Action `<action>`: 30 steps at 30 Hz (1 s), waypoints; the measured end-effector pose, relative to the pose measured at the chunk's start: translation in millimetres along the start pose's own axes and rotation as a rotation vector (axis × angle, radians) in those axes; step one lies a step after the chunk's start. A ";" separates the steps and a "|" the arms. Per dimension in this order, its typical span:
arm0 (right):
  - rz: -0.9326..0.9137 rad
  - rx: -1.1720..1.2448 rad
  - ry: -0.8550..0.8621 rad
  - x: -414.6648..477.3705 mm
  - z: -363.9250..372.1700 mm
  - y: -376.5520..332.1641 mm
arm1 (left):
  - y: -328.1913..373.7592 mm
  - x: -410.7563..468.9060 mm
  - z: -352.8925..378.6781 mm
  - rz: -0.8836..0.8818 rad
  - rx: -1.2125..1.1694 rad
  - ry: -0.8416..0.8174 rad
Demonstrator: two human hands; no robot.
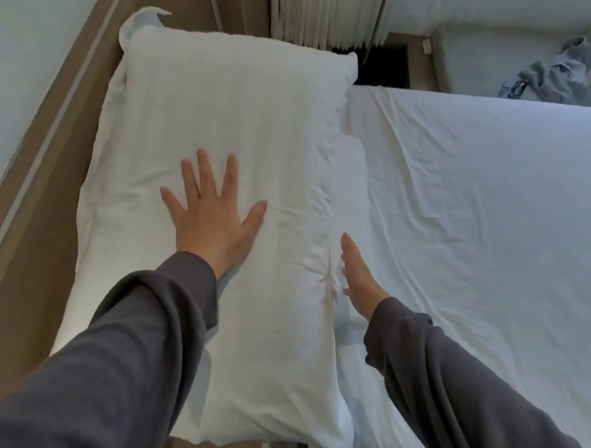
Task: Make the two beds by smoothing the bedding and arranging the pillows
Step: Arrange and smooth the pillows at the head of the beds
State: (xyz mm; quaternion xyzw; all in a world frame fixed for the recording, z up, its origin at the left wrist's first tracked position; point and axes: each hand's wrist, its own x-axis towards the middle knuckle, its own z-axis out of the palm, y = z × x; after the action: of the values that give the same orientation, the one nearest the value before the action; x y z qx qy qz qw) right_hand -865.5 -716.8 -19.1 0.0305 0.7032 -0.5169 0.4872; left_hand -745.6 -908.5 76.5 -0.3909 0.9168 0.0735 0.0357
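Pillow [223, 137] lies along the left edge of the near bed, in place but creased; left hand [210, 217] presses flat on it, grip apart, fingers spread; right hand [359, 276] stands edge-on against the pillow's right side, grip apart, fingers straight; sheet [472, 213] mostly smooth, faint wrinkles to clear; second bed [494, 56], far right, carries a grey garment [553, 78], judged not yet made

Left hand [211, 214] flat on pillow [230, 127]; right hand [359, 273] edge-on against its side
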 end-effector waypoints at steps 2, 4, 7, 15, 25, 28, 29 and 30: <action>-0.050 -0.047 0.074 9.8 -17.5 5.6 | 20.2 1.9 1.6 0.119 0.050 0.060; -0.089 -0.091 0.128 24.2 -37.7 14.3 | 35.3 8.4 13.5 0.153 0.118 0.071; -0.093 -0.130 0.141 47.0 -65.6 31.6 | 42.5 15.6 36.8 0.111 0.182 0.083; -0.070 -0.244 0.027 75.8 -87.9 53.6 | 52.2 15.6 65.5 0.074 0.252 0.076; -0.135 -0.383 0.059 118.0 -68.7 81.0 | 44.9 15.6 50.1 0.084 0.235 0.046; -0.078 -0.482 0.077 126.1 -57.0 86.0 | 61.3 -15.2 35.2 0.010 0.227 0.045; -0.085 -0.502 0.076 128.2 -53.9 86.3 | 69.8 -30.6 34.6 -0.012 0.235 0.057; -0.108 -0.518 0.073 130.8 -52.3 85.8 | 78.6 -47.8 38.7 -0.028 0.263 0.072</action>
State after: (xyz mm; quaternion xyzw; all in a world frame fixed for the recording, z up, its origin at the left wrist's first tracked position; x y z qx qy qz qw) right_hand -921.3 -697.8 -173.1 -0.1142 0.8298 -0.3433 0.4250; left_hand -769.0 -814.5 52.6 -0.3980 0.9136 -0.0620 0.0549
